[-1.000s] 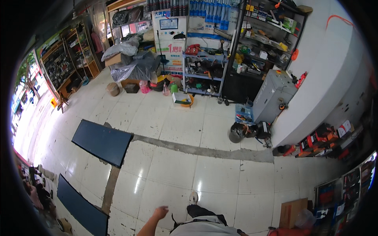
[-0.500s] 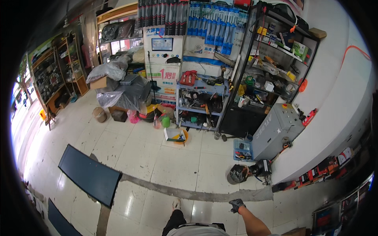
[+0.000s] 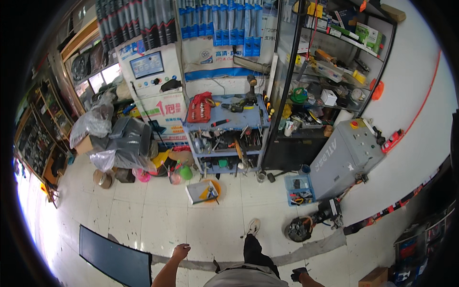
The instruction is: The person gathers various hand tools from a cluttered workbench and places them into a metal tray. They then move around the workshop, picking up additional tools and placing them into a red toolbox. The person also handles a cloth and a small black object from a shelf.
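Note:
My left hand (image 3: 181,251) is bare and hangs over the tiled floor, its fingers curled together. Anything inside them is too small or hidden to make out. On the other side of my body, my right hand (image 3: 300,274) wears a dark grey glove. Its fingers blend into one dark shape, and I cannot tell how far they are closed. Neither hand touches anything around it. A dark flat panel (image 3: 114,256) lies on the floor to the left, nearest to my left hand. One light shoe (image 3: 254,226) of mine is stepped forward.
Ahead stands a blue tool cart (image 3: 229,119) with a red bag (image 3: 199,109) and a drill (image 3: 251,88). An orange basin (image 3: 216,192) sits before it. Rightward are a black shelf rack (image 3: 296,48), a grey machine cabinet (image 3: 334,158), a blue toolbox (image 3: 300,190) and a dark bucket (image 3: 299,229).
I have stepped closer to the cart, and my view has turned right. My left hand has come into view. My right hand has swung back toward the lower edge, and the other foot leads.

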Available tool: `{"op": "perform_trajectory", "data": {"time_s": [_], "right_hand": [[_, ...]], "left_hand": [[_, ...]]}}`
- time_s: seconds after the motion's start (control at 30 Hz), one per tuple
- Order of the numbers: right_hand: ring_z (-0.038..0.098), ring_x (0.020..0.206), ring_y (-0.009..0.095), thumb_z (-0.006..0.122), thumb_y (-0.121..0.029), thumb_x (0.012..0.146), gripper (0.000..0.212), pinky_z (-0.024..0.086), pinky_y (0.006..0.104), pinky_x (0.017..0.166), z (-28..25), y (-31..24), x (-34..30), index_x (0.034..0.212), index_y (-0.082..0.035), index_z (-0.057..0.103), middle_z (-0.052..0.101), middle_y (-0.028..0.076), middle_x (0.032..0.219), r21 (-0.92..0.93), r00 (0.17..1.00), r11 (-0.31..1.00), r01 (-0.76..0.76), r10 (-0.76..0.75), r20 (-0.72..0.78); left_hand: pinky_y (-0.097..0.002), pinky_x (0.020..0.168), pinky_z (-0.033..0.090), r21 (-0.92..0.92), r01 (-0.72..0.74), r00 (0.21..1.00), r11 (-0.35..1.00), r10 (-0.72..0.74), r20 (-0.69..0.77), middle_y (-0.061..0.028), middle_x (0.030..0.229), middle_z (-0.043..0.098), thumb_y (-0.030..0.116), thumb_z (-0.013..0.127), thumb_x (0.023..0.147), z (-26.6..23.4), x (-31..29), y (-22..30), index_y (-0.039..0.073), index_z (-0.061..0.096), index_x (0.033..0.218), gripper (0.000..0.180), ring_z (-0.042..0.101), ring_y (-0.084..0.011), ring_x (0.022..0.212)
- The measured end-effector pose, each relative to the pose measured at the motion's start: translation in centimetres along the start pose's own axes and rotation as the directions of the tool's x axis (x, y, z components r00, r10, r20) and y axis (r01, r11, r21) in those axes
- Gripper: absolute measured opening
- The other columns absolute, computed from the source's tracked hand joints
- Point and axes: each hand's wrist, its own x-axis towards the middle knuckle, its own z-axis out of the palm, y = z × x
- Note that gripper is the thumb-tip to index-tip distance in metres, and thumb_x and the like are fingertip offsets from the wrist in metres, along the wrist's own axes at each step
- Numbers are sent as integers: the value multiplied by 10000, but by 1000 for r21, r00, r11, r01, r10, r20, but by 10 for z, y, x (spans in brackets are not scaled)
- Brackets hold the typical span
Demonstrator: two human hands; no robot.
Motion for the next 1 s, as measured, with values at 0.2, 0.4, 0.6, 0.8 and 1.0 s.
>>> {"op": "perform_trajectory", "data": {"time_s": [0.2, 0.4, 0.6, 0.8, 1.0], "right_hand": [[508, 468, 293, 625, -304, 893, 299, 390, 428, 422, 40, -203, 68, 874, -6, 620, 547, 149, 610, 162, 965, 969, -185, 148, 215], [657, 807, 287, 663, -261, 911, 136, 539, 436, 698, 148, -547, 50, 920, -125, 674, 670, 107, 916, -394, 878, 801, 451, -477, 36], [647, 999, 363, 613, -367, 922, 305, 520, 452, 846, 308, -767, -72, 1069, -111, 689, 678, 164, 1114, -731, 585, 174, 660, -730, 355], [650, 1008, 392, 613, -340, 923, 373, 512, 474, 894, 468, -896, -103, 1199, -90, 649, 690, 203, 1078, -709, 388, -106, 697, -776, 498], [550, 1233, 369, 704, -347, 855, 595, 456, 426, 1035, 634, -1026, -102, 1379, -110, 556, 596, 169, 1331, -754, 280, -365, 546, -769, 574]], "left_hand": [[-303, 578, 542, -360, 290, 955, 887, -242, 172, -83, 904, 732, 257, 710, 884, 19, 115, 152, 107, 682, 1241, 388, 689, -134, 686], [-367, 759, 586, -17, -66, 976, 998, 68, 206, -137, 940, 759, 317, 633, 917, 62, 192, 257, 103, 676, 1256, 403, 734, -207, 764], [-384, 802, 581, -79, -46, 995, 996, 53, 84, -143, 933, 756, 302, 672, 897, 38, 272, 341, 117, 710, 1205, 361, 735, -261, 847], [-431, 826, 570, 26, -403, 911, 915, 404, -86, -172, 990, 740, 289, 668, 900, -19, 409, 449, 119, 735, 1123, 288, 719, -332, 934], [-420, 810, 561, -131, -499, 861, 857, 507, 33, -193, 1048, 717, 233, 644, 920, -85, 489, 599, 88, 705, 1170, 296, 698, -359, 947]]}}
